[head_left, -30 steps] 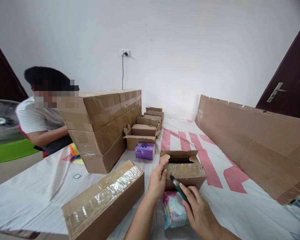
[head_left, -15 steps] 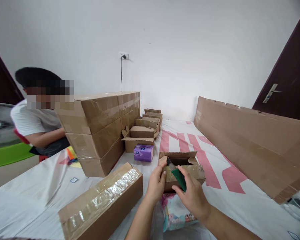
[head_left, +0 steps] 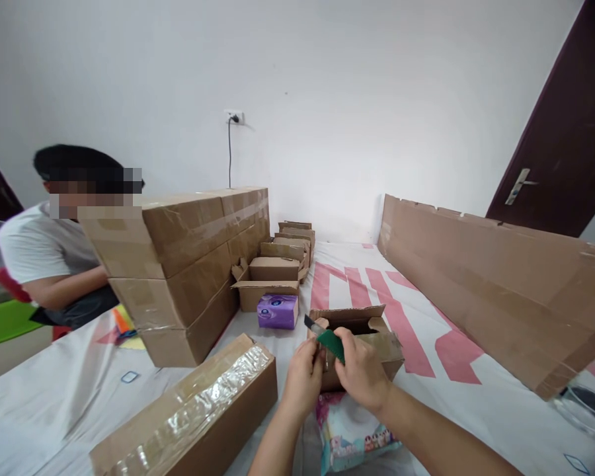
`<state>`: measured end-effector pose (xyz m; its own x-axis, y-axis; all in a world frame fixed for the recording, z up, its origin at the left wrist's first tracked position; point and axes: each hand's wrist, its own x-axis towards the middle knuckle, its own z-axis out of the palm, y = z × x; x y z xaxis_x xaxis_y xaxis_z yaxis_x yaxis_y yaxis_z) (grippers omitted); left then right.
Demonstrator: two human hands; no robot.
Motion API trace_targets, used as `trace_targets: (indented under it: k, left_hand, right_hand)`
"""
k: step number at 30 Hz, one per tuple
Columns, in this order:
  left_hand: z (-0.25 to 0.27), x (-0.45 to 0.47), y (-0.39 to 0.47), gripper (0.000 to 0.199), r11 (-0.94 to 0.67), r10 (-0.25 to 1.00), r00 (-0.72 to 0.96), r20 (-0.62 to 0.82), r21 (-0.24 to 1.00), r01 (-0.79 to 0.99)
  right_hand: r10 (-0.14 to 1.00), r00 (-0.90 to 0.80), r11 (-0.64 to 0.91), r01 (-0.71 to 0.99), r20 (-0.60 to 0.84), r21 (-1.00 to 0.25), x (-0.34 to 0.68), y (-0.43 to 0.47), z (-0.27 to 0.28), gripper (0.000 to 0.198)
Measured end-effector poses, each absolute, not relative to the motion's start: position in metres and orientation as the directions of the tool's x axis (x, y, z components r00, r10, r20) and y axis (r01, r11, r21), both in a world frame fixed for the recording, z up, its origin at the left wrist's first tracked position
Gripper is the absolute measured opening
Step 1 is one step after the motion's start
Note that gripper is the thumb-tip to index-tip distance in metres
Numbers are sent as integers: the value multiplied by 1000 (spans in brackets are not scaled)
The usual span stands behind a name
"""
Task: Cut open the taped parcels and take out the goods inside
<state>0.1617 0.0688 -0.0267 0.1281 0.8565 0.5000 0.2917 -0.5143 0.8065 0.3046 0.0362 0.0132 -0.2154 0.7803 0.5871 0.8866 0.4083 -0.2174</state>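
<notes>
My right hand (head_left: 364,371) is closed round the green handle of a utility knife (head_left: 332,345), its blade pointing up and left. Just left of it, my left hand (head_left: 301,378) has its fingers closed at the left side of a small open cardboard box (head_left: 391,352). The knife passes over the left fingertips, partly hiding what they pinch. The box has its back flap raised and a dark inside. Against its near side lies a soft pink and teal packet (head_left: 350,439), partly beneath my right wrist.
A long taped carton (head_left: 198,413) lies at the left front. Behind it rise stacked cartons (head_left: 193,258), with a person (head_left: 54,251) beyond. A purple tissue pack (head_left: 277,312) sits before a row of open boxes (head_left: 265,291). A cardboard panel (head_left: 486,284) stands along the right.
The knife has moved left and tilted, its blade now over my left fingers. My left fingers have curled in more, and the right hand has come closer to them. The view has shifted slightly.
</notes>
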Motion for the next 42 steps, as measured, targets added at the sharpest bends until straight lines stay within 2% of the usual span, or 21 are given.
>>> trace_targets:
  k: [4, 7, 14, 19, 22, 29, 33, 36, 38, 40, 42]
  left_hand:
    - [-31, 163, 68, 38, -542, 836, 153, 527, 754, 371]
    - [-34, 164, 67, 40, -526, 845, 166, 508, 736, 427]
    - [-35, 173, 65, 40, -556, 823, 209, 528, 676, 484]
    - [-35, 175, 66, 40, -566, 816, 211, 538, 672, 477]
    - [-34, 175, 64, 40, -563, 817, 207, 537, 667, 488]
    - [-29, 173, 61, 38, -608, 784, 255, 566, 617, 499]
    - [-32, 171, 65, 38, -625, 761, 249, 599, 573, 531]
    - [-32, 176, 62, 41, -617, 705, 183, 685, 465, 635]
    - [-28, 182, 56, 44, -582, 617, 137, 775, 332, 743]
    - [-22, 190, 48, 49, -575, 531, 199, 824, 178, 798]
    - [-15, 195, 43, 55, -634, 483, 344, 806, 51, 772]
  right_hand:
    - [752, -113, 341, 910, 649, -236, 328, 43, 17, 45]
    - [766, -6, 247, 926, 642, -285, 351, 44, 17, 43]
    - [860, 212, 164, 746, 464, -645, 383, 31, 7, 30]
    - [852, 283, 186, 622, 440, -761, 381, 27, 6, 29]
    - [846, 269, 228, 596, 459, -770, 376, 28, 12, 29]
    - [854, 91, 293, 728, 512, -619, 363, 40, 39, 24]
    - [903, 33, 305, 656, 429, -691, 357, 44, 54, 25]
    - [933, 20, 297, 523, 360, -799, 359, 47, 61, 28]
    - [935, 22, 305, 458, 353, -835, 363, 49, 62, 28]
    - [927, 32, 320, 454, 374, -832, 370, 51, 61, 25]
    - [919, 58, 314, 488, 389, -815, 380, 52, 59, 23]
